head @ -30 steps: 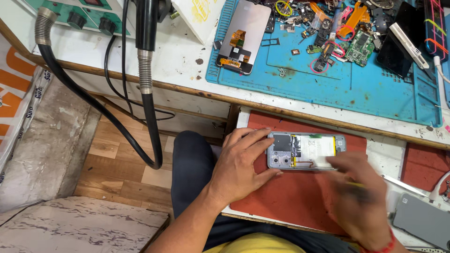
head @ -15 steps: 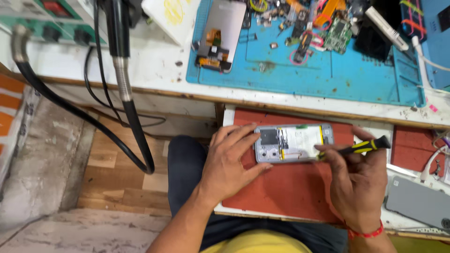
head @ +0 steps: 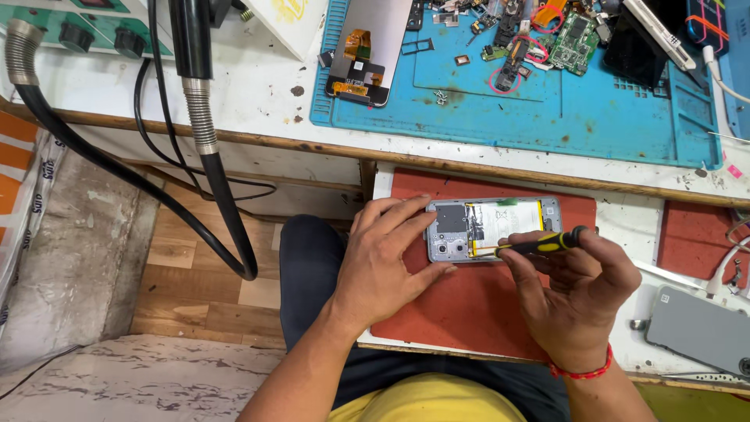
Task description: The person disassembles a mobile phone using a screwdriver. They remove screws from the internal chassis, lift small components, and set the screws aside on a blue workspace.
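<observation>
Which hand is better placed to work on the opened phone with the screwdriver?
Right. The right hand already holds the screwdriver, tip on the opened phone; the left hand steadies its edge.

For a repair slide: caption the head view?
Left hand steadies an opened phone; right hand works a screwdriver inside.
</observation>
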